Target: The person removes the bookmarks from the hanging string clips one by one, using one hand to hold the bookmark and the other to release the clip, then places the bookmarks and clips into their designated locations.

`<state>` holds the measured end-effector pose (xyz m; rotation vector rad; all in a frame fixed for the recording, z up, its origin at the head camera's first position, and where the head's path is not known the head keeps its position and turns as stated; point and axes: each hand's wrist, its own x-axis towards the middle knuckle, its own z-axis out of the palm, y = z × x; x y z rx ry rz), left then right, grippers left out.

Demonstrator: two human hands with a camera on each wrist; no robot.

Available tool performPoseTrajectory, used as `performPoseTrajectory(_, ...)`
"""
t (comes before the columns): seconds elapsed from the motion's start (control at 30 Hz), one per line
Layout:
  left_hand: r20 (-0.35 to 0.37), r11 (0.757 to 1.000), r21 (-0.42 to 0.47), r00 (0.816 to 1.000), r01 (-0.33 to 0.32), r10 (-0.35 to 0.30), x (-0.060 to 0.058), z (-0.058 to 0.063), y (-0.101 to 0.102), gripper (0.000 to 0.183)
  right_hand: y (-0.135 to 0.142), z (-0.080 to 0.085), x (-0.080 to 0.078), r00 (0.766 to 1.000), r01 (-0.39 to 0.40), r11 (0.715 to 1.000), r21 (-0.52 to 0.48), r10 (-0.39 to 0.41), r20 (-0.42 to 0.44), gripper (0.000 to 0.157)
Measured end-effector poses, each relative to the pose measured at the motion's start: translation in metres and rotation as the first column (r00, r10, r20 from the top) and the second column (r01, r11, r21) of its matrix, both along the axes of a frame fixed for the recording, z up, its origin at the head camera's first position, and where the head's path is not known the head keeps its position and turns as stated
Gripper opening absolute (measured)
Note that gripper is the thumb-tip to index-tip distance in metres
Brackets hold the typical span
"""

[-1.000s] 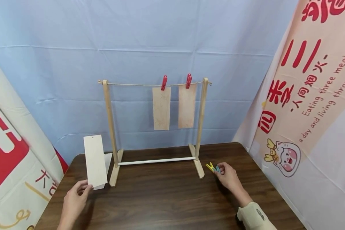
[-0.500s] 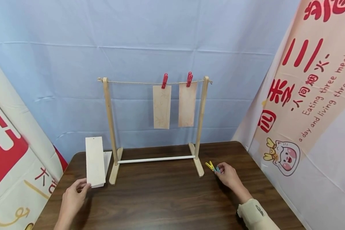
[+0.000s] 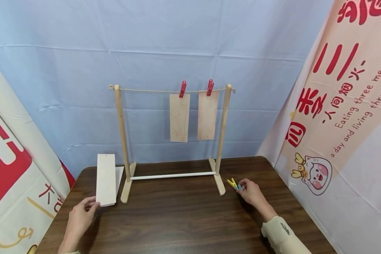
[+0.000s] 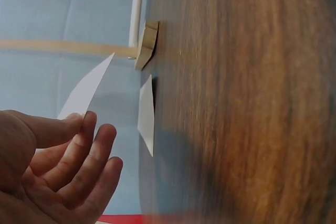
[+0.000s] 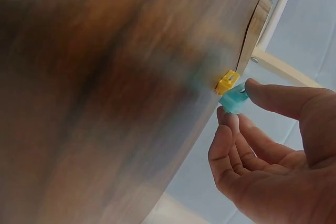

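Note:
At the left of the head view, my left hand [image 3: 80, 217] pinches the lower left corner of a white card [image 3: 106, 180], a small hole near its top edge. In the left wrist view that card stands raised above the table between thumb and fingers. Behind it, a second white card [image 3: 119, 176] lies on the table. At the right, my right hand [image 3: 254, 195] pinches a teal clothespin [image 5: 234, 98] between thumb and fingertips. Just beyond it is a yellow clothespin [image 5: 228, 82]; whether the two touch, I cannot tell.
A wooden rack [image 3: 120, 134] stands mid-table with a string [image 3: 146, 91] across its top. Two red clothespins [image 3: 182, 89] hold a beige card [image 3: 179, 118] and a pinkish card [image 3: 207, 116]. A white bar [image 3: 173, 175] joins the feet. Cloths hang behind and beside the dark wooden table [image 3: 177, 218].
The card in my left hand has tilted from leaning left to nearly straight, its top moving right and slightly down. My right hand has stayed nearly still with the teal clothespin.

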<state>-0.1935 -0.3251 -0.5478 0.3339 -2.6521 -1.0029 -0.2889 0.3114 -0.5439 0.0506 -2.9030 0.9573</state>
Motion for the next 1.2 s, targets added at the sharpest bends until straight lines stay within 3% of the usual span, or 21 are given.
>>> performPoseTrajectory(0.33,0.046,1.000,0.004,0.999,0.016,-0.016,-0.002,-0.002,-0.008,0.035,-0.003,-0.001,-0.005,0.999,-0.004,1.000,0.002,0.004,0.048,0.027)
performPoseTrajectory(0.77,0.050,0.996,-0.031,0.996,0.078,-0.076,-0.005,-0.002,-0.012,0.033,-0.004,0.004,-0.009,0.999,-0.024,0.999,0.020,0.023,0.036,0.025)
performPoseTrajectory(1.2,0.102,0.994,-0.032,0.990,0.104,-0.100,-0.005,-0.007,-0.020,0.035,-0.002,-0.001,-0.009,0.994,-0.014,1.000,0.018,0.012,0.108,0.027)
